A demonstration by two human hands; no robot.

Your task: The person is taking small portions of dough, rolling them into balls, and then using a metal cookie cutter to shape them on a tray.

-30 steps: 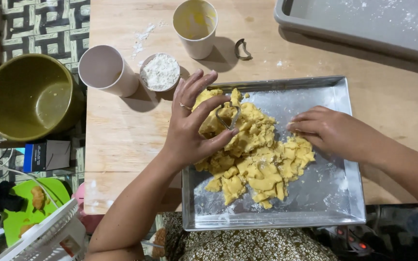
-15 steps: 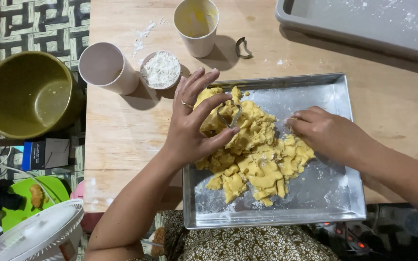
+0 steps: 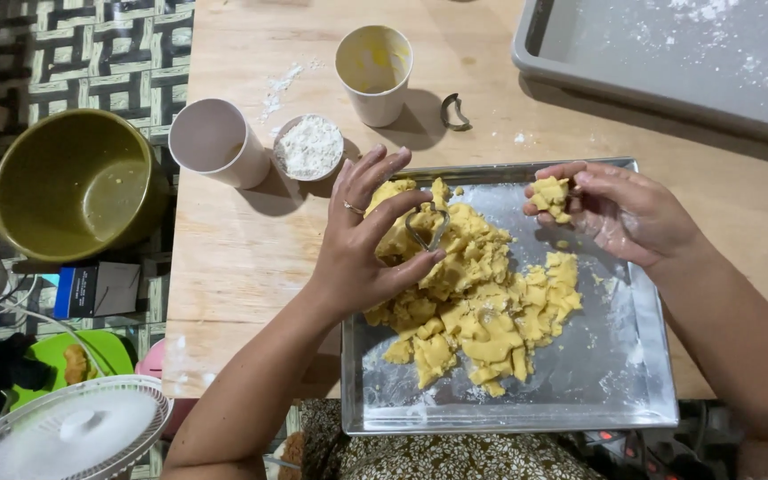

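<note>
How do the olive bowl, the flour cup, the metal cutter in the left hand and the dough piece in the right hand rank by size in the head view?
1. Olive bowl, largest.
2. Flour cup.
3. Dough piece and metal cutter: too alike to rank.

Our arms are bare, no sleeves. Our left hand (image 3: pixel 362 244) wears a thin ring; our right hand (image 3: pixel 624 213) is dusted with flour.

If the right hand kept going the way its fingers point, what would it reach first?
The right hand, holding a dough piece, points left across the tray. It would likely meet the dough heap near the cutter in the left hand, though its height above the heap is unclear.
</note>
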